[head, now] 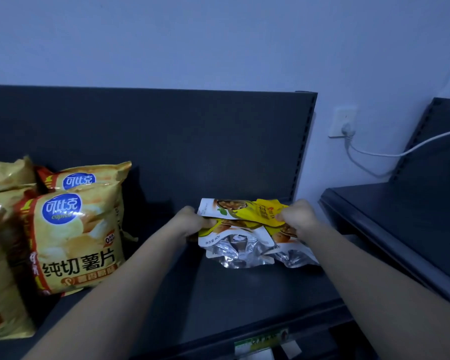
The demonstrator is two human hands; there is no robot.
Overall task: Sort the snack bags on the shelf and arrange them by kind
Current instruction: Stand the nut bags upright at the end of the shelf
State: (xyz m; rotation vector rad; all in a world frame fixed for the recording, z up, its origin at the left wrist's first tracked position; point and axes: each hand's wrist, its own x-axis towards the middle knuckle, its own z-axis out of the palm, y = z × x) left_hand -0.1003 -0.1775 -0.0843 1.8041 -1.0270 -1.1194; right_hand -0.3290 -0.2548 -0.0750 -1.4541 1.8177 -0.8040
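The front chip bag (73, 240) on the shelf (218, 294) has a blue oval logo reading 可比克, with "copico" in small letters beneath. Lower down, large dark characters read 纯切薯片, and a small round badge shows a 0. The rear chip bag (86, 178) shows the same 可比克 oval. A white-and-yellow pouch (237, 245) prints 净含量 60g; the neighbouring pouch (294, 255) shows 60g. Red writing on the top pouch (244, 209) and the green shelf-edge label (260, 342) is too blurred to read.

The dark shelf (218, 294) carries a cluster of yellow potato-chip bags (76, 237), and well to the right of those bags yellow-and-white foil pouches (239, 245) rest on it.
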